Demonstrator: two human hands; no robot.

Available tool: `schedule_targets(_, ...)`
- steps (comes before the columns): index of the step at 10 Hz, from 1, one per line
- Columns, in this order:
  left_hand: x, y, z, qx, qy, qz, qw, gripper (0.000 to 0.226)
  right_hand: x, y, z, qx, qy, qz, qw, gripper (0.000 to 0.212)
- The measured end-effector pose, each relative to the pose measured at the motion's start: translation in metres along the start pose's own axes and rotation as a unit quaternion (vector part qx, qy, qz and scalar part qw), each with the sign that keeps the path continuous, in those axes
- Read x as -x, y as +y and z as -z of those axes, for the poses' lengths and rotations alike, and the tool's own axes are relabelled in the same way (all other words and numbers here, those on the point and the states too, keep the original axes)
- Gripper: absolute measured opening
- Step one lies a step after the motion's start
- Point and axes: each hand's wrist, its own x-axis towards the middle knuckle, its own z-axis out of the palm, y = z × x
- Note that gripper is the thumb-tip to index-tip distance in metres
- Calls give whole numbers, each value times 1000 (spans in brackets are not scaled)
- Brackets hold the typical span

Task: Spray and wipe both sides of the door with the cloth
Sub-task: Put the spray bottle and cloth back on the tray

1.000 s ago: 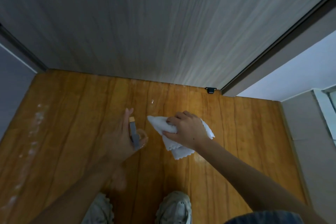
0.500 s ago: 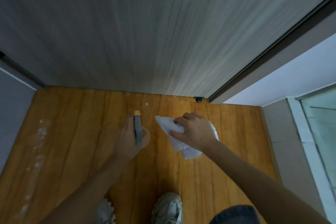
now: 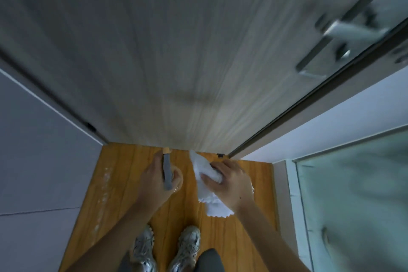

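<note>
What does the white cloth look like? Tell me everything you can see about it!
The white cloth looks soft and fluffy, like a cleaning rag. It is bunched up, not spread flat. The right hand grips it around the middle. One crumpled end sticks up toward the bottom of the grey door, and a loose end with a wavy, zigzag edge hangs down below the hand, above the orange wooden floor. Whether it touches the door cannot be told.

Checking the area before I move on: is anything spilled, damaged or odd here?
Yes: a whitish, patchy streak runs along the left edge of the wooden floor beside the wall, like dried residue. A darker curved smudge marks the lower door.
</note>
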Motion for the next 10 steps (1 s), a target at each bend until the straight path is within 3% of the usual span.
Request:
schedule_targets(2,14,115,125,13,4,26,1000,53,21,-77,129,-54,-6,-54,997,43)
schedule_targets(4,29,168,182,9,12,-3,1000,42,29,-117,183,-90,9,-76,993,41)
schedule_targets(5,39,163,185,15,-4,-21,1000,42,36,-127,183,-86,-43,-132,987,33)
schedule_targets(7,68,159,187,6,-25,42,999,57,57,-138,158,-84,32,-68,994,65)
schedule_targets(9,86,169,181,-57,4,22,998,59,68,-141,158,-52,23,-55,997,51)
schedule_targets(10,105,173,165,-74,58,-22,995,41,71,-135,166,-72,14,-24,997,49)
